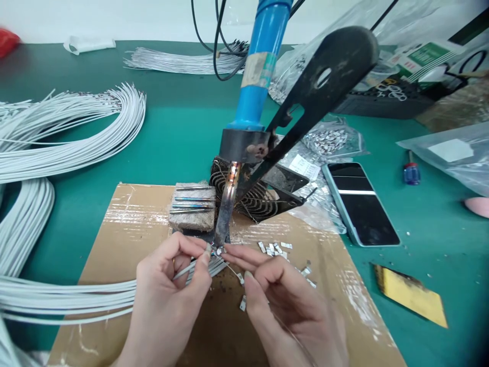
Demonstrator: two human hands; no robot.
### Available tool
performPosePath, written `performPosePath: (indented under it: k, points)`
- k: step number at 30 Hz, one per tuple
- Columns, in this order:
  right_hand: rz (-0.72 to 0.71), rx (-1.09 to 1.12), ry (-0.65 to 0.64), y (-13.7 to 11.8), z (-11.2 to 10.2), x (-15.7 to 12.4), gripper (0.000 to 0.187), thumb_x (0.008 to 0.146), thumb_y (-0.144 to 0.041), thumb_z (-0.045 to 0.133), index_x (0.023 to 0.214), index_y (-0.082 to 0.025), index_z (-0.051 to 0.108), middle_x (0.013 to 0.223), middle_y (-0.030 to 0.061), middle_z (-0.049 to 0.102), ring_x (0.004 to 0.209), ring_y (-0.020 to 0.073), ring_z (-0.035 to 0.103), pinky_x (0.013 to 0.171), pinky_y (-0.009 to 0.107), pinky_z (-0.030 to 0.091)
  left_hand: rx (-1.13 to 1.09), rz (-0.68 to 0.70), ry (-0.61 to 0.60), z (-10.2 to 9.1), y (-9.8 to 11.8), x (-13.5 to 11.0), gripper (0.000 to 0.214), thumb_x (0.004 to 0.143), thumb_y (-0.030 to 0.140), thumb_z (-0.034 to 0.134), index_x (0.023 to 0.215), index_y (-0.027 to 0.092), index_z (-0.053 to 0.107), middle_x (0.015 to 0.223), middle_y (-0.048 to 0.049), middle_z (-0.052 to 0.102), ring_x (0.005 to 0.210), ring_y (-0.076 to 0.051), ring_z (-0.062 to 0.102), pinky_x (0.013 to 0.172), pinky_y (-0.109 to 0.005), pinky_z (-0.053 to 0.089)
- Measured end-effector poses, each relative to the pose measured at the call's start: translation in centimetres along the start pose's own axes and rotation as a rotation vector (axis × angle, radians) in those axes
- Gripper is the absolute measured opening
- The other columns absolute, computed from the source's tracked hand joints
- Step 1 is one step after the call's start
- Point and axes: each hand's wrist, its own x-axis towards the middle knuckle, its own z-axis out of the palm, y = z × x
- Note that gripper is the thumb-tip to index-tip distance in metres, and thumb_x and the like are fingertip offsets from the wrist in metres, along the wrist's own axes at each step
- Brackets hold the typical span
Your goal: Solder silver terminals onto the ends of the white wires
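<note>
My left hand (171, 280) pinches the end of a white cable (179, 273) between thumb and fingertips, just under the soldering iron (229, 204). That iron points down with its tip at a small metal tab (219, 251) by my fingertips. My right hand (286, 295) is closed, index and middle fingers reaching to the tab. A thin solder wire (292, 334) trails beneath its palm; the fingers hide most of the grip. More white cables (76, 295) pass under my left hand. Loose metal tabs (275, 249) lie on the cardboard (110, 244) beyond my right hand.
A block with metal strips (193, 206) and a black fan (248, 199) stand behind the iron tip. The iron's black bracket (324, 76) leans right. A phone (362, 204), screwdriver (411, 171) and yellow piece (412, 295) lie right. Cable bundles (95, 137) fill the left.
</note>
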Motion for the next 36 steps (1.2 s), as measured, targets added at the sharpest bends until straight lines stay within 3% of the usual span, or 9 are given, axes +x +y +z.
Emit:
performPosePath:
  k: [15, 21, 29, 36]
  points:
    - [-0.002, 0.021, 0.015, -0.2, 0.1, 0.2, 0.029, 0.096, -0.025, 0.065, 0.067, -0.024, 0.06, 0.111, 0.0064, 0.082, 0.107, 0.0247, 0.079, 0.096, 0.034, 0.061, -0.049, -0.047, 0.039, 0.2, 0.1, 0.1, 0.011, 0.065, 0.01, 0.074, 0.059, 0.017, 0.069, 0.07, 0.0001, 0.077, 0.058, -0.01, 0.073, 0.054, -0.01, 0.056]
    - [0.01, 0.044, 0.037, -0.3, 0.3, 0.1, 0.029, 0.095, -0.026, 0.066, 0.066, -0.025, 0.059, 0.111, 0.0024, 0.082, 0.107, 0.022, 0.078, 0.095, 0.029, 0.06, -0.052, -0.049, 0.007, -0.1, 0.0, 0.0, 0.011, 0.068, 0.01, 0.074, 0.062, 0.018, 0.069, 0.07, 0.0012, 0.076, 0.058, -0.009, 0.072, 0.054, -0.01, 0.056]
    - [-0.011, -0.002, 0.023, -0.7, 0.2, 0.4, 0.03, 0.094, -0.027, 0.065, 0.065, -0.025, 0.059, 0.112, 0.0047, 0.083, 0.109, 0.0249, 0.078, 0.093, 0.031, 0.061, -0.058, -0.05, 0.014, 0.1, 0.0, 0.2, 0.012, 0.07, 0.009, 0.075, 0.063, 0.017, 0.069, 0.072, 0.0002, 0.077, 0.059, -0.009, 0.073, 0.054, -0.01, 0.055]
    - [-0.007, 0.056, 0.03, -0.5, 0.1, 0.2, 0.029, 0.095, -0.023, 0.064, 0.067, -0.025, 0.06, 0.114, 0.0039, 0.082, 0.109, 0.0243, 0.078, 0.097, 0.033, 0.06, -0.007, -0.052, -0.122, -1.2, -0.9, -0.2, 0.013, 0.083, 0.01, 0.073, 0.074, 0.019, 0.07, 0.086, -0.0001, 0.079, 0.07, -0.01, 0.075, 0.063, -0.012, 0.057]
